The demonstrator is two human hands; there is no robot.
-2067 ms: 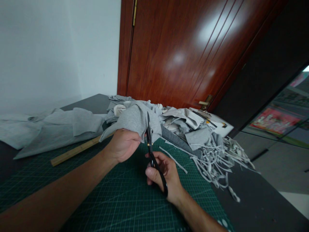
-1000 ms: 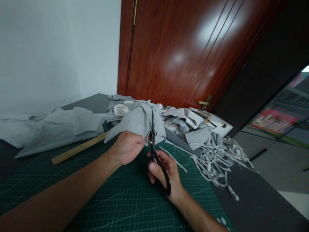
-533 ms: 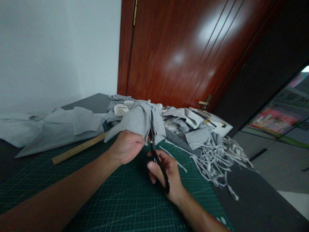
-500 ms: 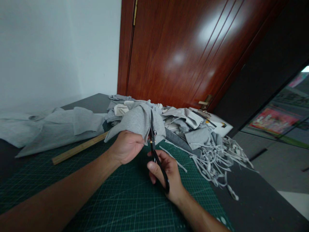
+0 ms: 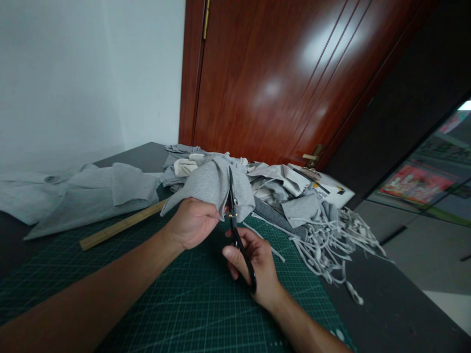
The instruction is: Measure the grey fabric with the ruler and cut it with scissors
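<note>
My left hand (image 5: pixel 195 223) pinches the lower edge of a grey cloth (image 5: pixel 208 184), which is raised above the green cutting mat (image 5: pixel 206 304). Black scissors (image 5: pixel 232 208) are in my right hand (image 5: pixel 253 264), its thumb and fingers round the handles. Their blades point up and away, lying against the cloth just right of my left fingertips. The far part of the cloth drapes toward the heap behind it. How far the blades are parted is hard to make out.
A wooden ruler (image 5: pixel 121 226) lies left on the mat, beside spread grey fabric (image 5: pixel 95 191). Behind and right are heaped cloths (image 5: pixel 301 206) and tangled grey cords (image 5: pixel 324 250). One thin strip (image 5: pixel 274 251) rests near my right hand. A brown door (image 5: pixel 265 88) stands behind.
The scissors and my right hand have shifted very slightly left, and the blades look closer together. The cloth's right part has moved a little to the right. My left hand is nearly unchanged.
</note>
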